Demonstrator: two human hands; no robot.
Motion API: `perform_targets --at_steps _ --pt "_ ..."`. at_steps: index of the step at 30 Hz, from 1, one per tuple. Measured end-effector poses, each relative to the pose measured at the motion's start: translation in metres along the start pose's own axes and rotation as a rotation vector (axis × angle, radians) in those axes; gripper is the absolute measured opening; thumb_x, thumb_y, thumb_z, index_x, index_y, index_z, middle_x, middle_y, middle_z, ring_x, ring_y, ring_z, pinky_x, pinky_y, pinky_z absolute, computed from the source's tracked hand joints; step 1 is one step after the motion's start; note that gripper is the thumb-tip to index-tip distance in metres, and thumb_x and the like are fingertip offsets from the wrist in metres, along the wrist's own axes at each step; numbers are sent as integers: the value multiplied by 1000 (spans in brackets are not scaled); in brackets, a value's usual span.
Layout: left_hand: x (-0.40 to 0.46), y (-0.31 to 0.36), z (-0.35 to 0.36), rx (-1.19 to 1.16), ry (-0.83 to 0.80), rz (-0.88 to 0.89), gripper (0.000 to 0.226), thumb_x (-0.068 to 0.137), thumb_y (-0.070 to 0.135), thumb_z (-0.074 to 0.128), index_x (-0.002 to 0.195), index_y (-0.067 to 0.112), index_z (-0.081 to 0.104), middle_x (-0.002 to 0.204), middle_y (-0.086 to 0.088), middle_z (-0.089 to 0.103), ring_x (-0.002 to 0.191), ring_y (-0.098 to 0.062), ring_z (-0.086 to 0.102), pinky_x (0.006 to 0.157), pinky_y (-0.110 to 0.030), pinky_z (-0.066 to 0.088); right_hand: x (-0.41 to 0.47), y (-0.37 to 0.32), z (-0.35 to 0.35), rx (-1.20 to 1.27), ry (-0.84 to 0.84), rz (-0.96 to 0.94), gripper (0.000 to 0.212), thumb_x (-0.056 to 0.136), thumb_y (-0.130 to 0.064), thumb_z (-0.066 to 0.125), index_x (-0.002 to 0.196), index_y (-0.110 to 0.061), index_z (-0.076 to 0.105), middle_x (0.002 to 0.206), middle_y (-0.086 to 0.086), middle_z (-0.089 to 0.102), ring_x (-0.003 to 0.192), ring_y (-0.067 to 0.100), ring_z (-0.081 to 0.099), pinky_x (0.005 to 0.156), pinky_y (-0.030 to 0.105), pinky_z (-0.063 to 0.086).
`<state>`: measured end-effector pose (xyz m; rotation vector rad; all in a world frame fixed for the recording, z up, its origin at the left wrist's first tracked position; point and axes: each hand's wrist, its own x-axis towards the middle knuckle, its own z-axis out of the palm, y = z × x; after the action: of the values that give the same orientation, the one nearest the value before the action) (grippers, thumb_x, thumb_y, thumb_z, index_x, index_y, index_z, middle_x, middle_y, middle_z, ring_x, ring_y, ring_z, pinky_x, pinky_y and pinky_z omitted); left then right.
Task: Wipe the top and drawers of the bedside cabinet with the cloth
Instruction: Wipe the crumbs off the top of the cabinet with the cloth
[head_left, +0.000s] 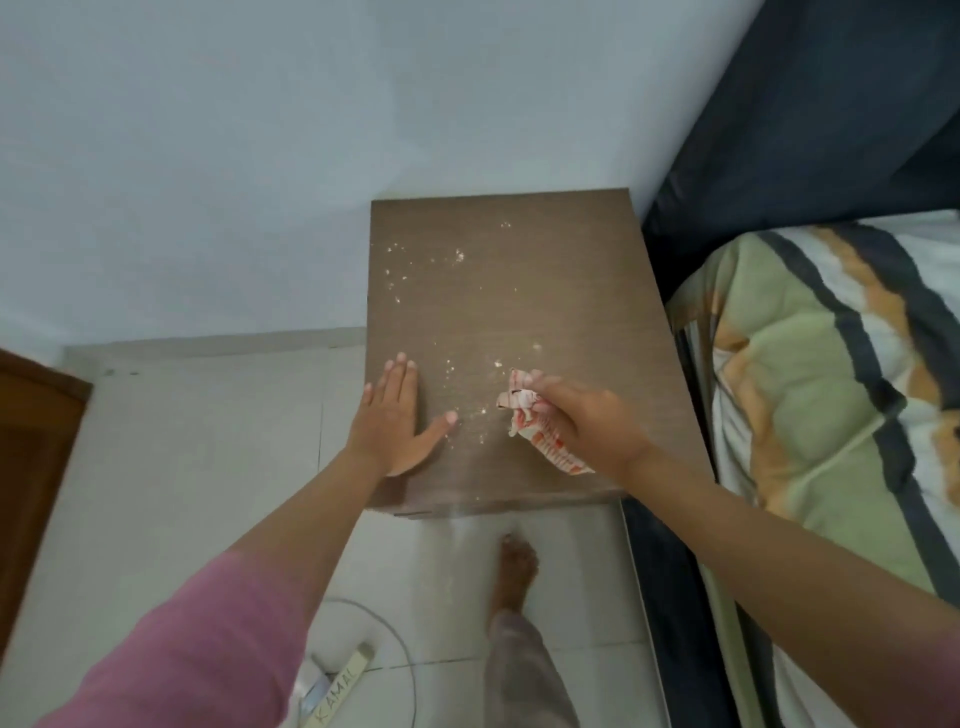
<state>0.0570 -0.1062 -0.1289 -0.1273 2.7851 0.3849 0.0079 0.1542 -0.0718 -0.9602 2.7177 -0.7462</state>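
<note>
ok, my left hand (396, 415) lies flat, fingers straight, on the dusty cabinet top (524, 291); my right hand (587, 415) grips the cloth (524, 410) beside it.

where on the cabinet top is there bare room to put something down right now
The far right of the cabinet top, between the wall and the bed, is bare wood. The far left carries white crumbs. The near edge is crowded: left hand flat on it, right hand gripping the cloth.
</note>
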Motion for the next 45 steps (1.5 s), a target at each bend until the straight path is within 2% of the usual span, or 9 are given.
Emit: perform_targets --at_steps 3,7,12,15,21,27,33,38,45 --pt "37 -9 -14 -29 43 -29 105 74 81 11 149 9 -3 158 -7 -9 145 -20 -9 115 -44 1 43 15 -7 47 45 -15 42 91 -30 36 126 -16 56 122 8 64 96 32 67 68 45 58" --pt "93 -13 -30 -25 67 -71 101 76 79 8 149 10 -4 157 -6 -11 144 -19 -11 116 -46 2 99 38 -17 147 100 13 44 91 -26 36 130 -17 55 127 5 61 115 17 58 89 22 44" --pt "149 -14 -30 6 75 -141 88 83 68 7 149 10 -3 158 -6 -8 144 -21 -8 116 -46 0 170 72 -22 197 68 -8 46 93 -28 34 133 -16 53 132 6 57 122 16 52 99 27 42" --pt "156 -20 -16 33 104 -163 80 89 61 16 149 9 3 158 -5 -3 145 -20 -3 116 -50 15 209 93 -22 183 86 -58 45 92 -27 34 131 -17 54 130 6 58 121 17 53 94 32 48" --pt "164 -23 -8 -39 159 -174 80 86 58 31 149 13 11 158 0 6 145 -16 2 116 -46 14 294 141 -20 20 90 -205 40 93 -17 43 131 -18 53 131 10 57 117 29 57 65 49 59" --pt "167 -23 -6 -18 130 -171 80 86 57 33 149 12 14 158 -3 10 145 -18 5 114 -47 17 351 170 -3 -150 -65 -279 39 92 -22 44 129 -15 55 134 14 54 120 36 53 68 54 56" --pt "169 -24 -7 -19 108 -184 81 85 59 33 149 12 15 158 -3 10 145 -18 5 114 -47 16 361 197 25 -376 -255 -381 54 96 -43 18 144 -22 32 150 12 29 140 33 23 112 53 21" --pt "169 -26 -7 -14 91 -189 82 85 59 32 149 13 13 158 -2 7 146 -18 2 115 -47 14 361 193 28 -433 -273 -309 56 92 -49 14 147 -35 16 156 3 2 145 30 -1 115 54 0" --pt "169 -26 -8 10 84 -199 82 85 60 29 149 12 11 158 -3 6 145 -18 1 115 -47 14 354 185 31 -453 -279 -249 57 91 -54 15 146 -40 14 158 5 8 145 31 1 111 57 -2"
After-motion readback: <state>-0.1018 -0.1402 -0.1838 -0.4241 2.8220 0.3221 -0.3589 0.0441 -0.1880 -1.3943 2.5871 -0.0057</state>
